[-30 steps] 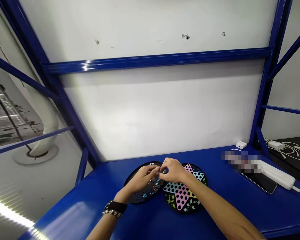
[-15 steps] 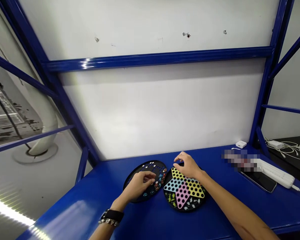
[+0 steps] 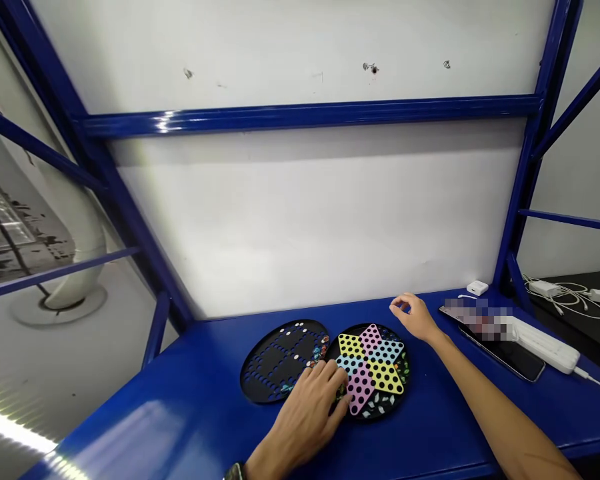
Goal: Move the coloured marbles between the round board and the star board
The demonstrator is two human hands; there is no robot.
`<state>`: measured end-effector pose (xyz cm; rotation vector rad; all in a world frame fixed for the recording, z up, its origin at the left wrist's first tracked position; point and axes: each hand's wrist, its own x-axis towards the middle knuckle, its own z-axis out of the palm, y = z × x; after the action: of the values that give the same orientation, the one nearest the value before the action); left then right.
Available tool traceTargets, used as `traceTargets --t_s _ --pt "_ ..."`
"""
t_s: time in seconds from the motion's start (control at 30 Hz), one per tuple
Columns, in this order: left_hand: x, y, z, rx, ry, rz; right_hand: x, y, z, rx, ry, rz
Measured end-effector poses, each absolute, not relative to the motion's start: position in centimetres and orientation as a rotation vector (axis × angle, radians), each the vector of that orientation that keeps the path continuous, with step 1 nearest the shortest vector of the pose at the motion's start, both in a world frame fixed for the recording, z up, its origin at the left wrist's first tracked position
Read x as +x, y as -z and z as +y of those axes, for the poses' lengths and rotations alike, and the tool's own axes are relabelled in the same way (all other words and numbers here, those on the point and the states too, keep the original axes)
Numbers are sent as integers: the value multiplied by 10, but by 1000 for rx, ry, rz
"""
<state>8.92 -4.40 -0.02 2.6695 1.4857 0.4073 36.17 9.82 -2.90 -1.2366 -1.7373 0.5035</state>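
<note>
Two round black boards lie side by side on the blue table (image 3: pixel 190 413). The left one (image 3: pixel 275 357) has rows of holes, with small coloured marbles (image 3: pixel 321 350) along its right side. The right one (image 3: pixel 373 370) carries a six-pointed star in yellow, pink and blue, dotted with black holes. My left hand (image 3: pixel 307 417) lies palm-down over the gap between the boards, fingertips at the star board's lower left. No held object shows. My right hand (image 3: pixel 414 317) hangs to the star board's right, fingers loosely curled, touching neither board.
At the table's right lie a black phone (image 3: pixel 505 353), a white power strip (image 3: pixel 545 347) and a small white charger (image 3: pixel 477 288). A blurred patch covers part of that area. Blue steel frame bars (image 3: pixel 305 117) and a white wall stand behind the table.
My right hand has moved right, off the star board. My left hand has moved down and right toward the gap between the boards. The view has shifted slightly.
</note>
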Motion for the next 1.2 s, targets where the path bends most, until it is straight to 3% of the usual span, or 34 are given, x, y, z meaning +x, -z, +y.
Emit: traceTargets --t_s 0.53,1.2 --pt "79 40 -47 2888 -539 1472 354 22 92 -1235 -475 -1765" --pt "81 26 -36 2742 -356 1496 348 26 87 -1207 -550 -1843"
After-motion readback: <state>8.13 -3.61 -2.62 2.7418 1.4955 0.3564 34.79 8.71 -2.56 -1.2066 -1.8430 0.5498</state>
